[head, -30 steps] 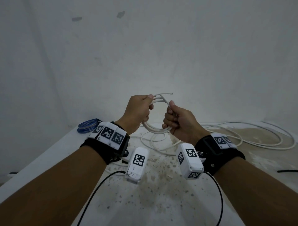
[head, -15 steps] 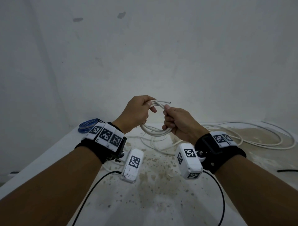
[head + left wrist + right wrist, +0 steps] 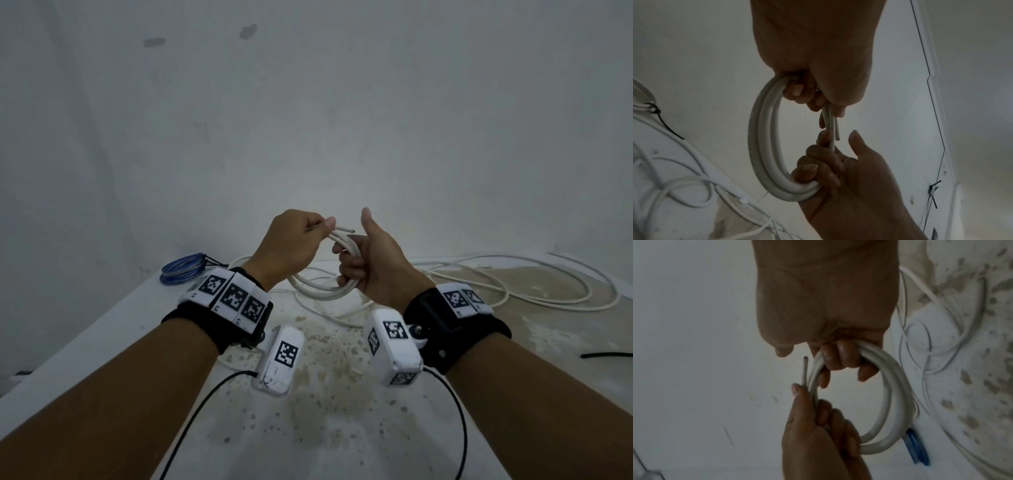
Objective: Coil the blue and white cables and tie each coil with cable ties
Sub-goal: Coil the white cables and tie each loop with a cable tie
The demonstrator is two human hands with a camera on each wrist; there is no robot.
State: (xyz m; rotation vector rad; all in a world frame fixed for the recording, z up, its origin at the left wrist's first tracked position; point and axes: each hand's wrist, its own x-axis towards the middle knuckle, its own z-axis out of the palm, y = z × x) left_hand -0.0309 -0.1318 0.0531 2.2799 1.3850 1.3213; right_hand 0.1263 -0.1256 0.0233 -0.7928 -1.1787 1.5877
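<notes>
Nearest to us, our 2 forearms reach over the stained white table point(image 3: 342, 428), each wrist wearing a black strap with coded tags and a small white camera block. Thin black leads trail from the blocks toward the near edge.

Above the table's middle we hold the white cable coil point(image 3: 318, 291) between both hands, clear of the surface. Our left hand point(image 3: 291, 243) grips its upper left part, fingers curled tightly around the bundled strands and thumb pressed along the top; the cut end of the cable point(image 3: 344, 228) sticks out to the right just past that thumb. Our right hand point(image 3: 373, 270) holds the right side of the coil, its 4 fingers hooked through the loop and wrapped round the strands, while the thumb stands straight up, apart from the cable. In the left wrist view the coil point(image 3: 766, 146) shows as about 3 turns lying side by side, running from one fist to the other.

Farther off, the uncoiled rest of the white cable point(image 3: 513, 291) sprawls in loose loops across the right and far side of the table. At the far left corner lies the blue cable point(image 3: 181, 272), wound into a small coil with a dark tie tail at its right side. Behind everything stands a plain pale wall point(image 3: 308, 120).
</notes>
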